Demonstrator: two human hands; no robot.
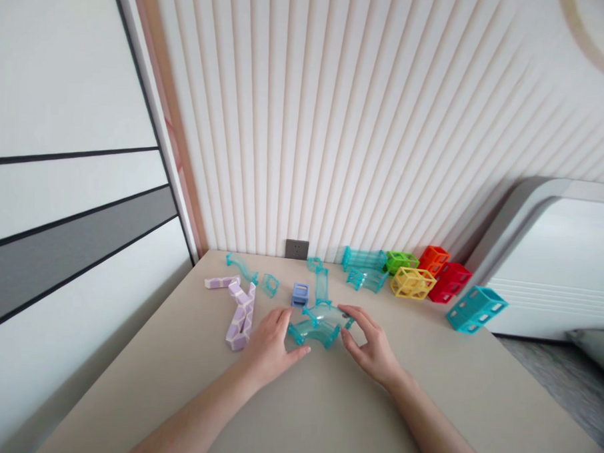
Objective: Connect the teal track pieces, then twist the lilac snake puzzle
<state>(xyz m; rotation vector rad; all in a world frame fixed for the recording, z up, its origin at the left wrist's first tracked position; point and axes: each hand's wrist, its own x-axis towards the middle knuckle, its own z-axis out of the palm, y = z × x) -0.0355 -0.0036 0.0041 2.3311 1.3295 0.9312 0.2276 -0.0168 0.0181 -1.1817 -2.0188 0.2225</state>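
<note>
Left hand [271, 345]: I see it gripping the curved teal track [317, 326], frame centre
Right hand [371, 346]: gripping the same track's right end
Nearby: lilac blocks [241, 314], centre left

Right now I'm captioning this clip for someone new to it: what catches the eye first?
Both hands meet mid-table on a curved teal track piece, the left hand and right hand at its two ends. Behind it, along the ribbed wall, stand bright cubes: yellow, green, red.
</note>
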